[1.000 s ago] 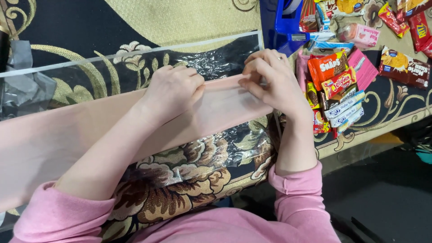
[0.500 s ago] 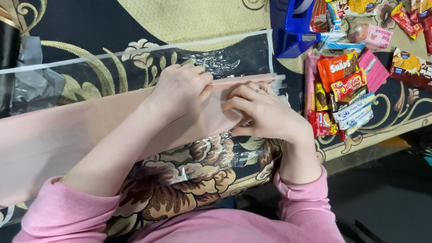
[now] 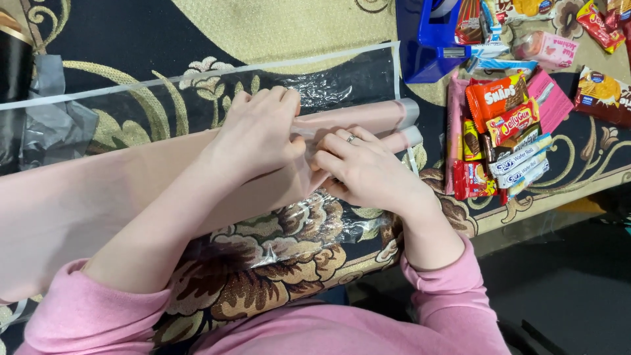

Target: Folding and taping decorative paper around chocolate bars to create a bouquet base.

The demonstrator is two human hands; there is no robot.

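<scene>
- pink paper sheet (image 3: 98, 197) lies in a long band across the counter (image 3: 276, 26), running from the left edge toward the middle, over a clear plastic film (image 3: 342, 82) spread on the patterned cloth.
- left hand (image 3: 259, 135) presses down on the paper's upper fold, fingers curled together over the crease, knuckles up.
- right hand (image 3: 368, 171) sits just beside it, touching the same fold; its fingertips pinch the paper's edge, and a ring shows on one finger.
- the two hands meet over the paper near the counter's middle, thumbs close to each other.
- past the hands, the folded end of the paper (image 3: 388, 121) reaches toward the right, two layers showing.
- blue tape dispenser (image 3: 430, 39) stands at the far edge, beyond the paper's end.
- pile of snack packets (image 3: 503, 131) lies toward the right edge on a pink sheet, well clear of the hands.
- crumpled grey plastic (image 3: 46, 125) rests at the left edge.
</scene>
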